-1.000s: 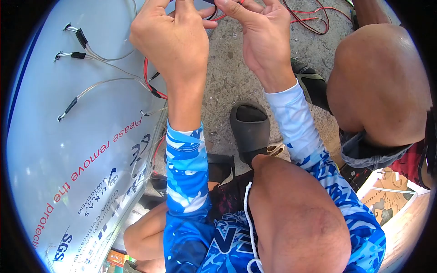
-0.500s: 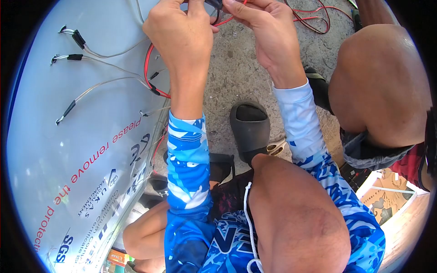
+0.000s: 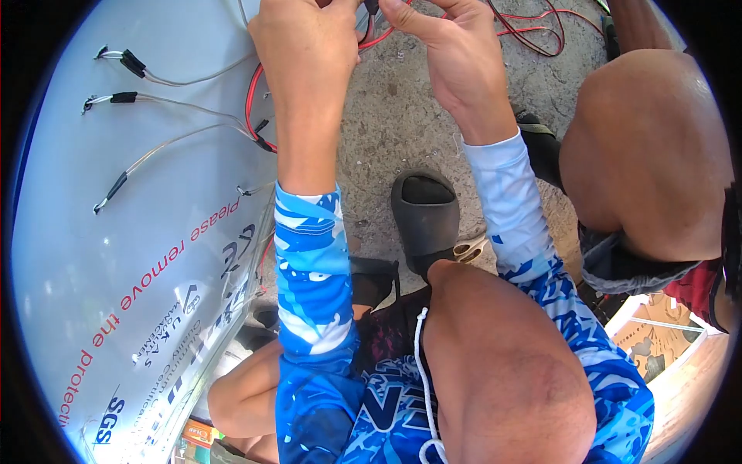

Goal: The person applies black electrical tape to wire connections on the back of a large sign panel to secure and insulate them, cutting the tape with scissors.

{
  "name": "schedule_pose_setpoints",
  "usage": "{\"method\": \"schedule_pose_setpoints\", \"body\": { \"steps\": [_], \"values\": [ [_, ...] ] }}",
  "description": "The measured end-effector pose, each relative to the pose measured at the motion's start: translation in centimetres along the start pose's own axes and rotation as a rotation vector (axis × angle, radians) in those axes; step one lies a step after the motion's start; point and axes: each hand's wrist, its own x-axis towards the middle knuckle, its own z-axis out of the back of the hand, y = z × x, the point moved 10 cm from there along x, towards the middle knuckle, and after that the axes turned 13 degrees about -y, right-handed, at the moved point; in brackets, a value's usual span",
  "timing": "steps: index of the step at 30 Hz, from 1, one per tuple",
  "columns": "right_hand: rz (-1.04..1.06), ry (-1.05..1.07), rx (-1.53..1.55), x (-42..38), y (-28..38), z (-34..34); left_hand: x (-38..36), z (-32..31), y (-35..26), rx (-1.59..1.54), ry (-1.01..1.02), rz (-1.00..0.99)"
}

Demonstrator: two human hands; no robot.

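Observation:
At the top edge, my left hand (image 3: pixel 305 62) is closed around red and black wires (image 3: pixel 376 39), its fingertips partly out of view. My right hand (image 3: pixel 461 66) is beside it, thumb against a small black piece (image 3: pixel 372 6) on the wires that looks like electrical tape. The right fingertips are cut off by the frame. Left of my hands lies a pale panel (image 3: pixel 178 178) in printed protective film. Thin whitish wires (image 3: pixel 170 144) with black-taped joints come out of it and meet a thicker red cable (image 3: pixel 250 97).
More red and black wire (image 3: pixel 533 32) lies looped on the concrete floor (image 3: pixel 394 116). Scissors (image 3: pixel 470 248) rest by my black slide (image 3: pixel 424 213). Another person's knee (image 3: pixel 645 147) is close on the right. A further person's bent leg (image 3: pixel 243 394) shows at the lower left.
My left hand and forearm have shifted slightly left and up. My right hand has moved a little left and up, and the black piece is higher, nearer the top edge.

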Motion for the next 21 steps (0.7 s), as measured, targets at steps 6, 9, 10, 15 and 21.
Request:
{"method": "schedule_pose_setpoints", "body": {
  "steps": [6,9,10,15,21],
  "values": [
    [0.173,0.057,0.093,0.5,0.3,-0.3,0.8,-1.6,0.5,0.014,0.239,0.043],
    [-0.038,-0.006,0.210,-0.3,-0.1,0.0,0.6,-1.7,0.5,0.076,0.248,0.063],
    [-0.038,-0.006,0.210,-0.4,-0.2,0.1,0.6,-1.3,0.2,0.185,0.216,0.040],
    [-0.117,-0.091,0.177,-0.3,-1.1,0.8,0.6,-0.7,0.4,0.120,0.104,0.123],
    [-0.084,-0.097,0.197,0.0,-0.9,0.9,-2.5,2.6,-0.7,-0.271,-0.219,-0.262]
  ]
}}
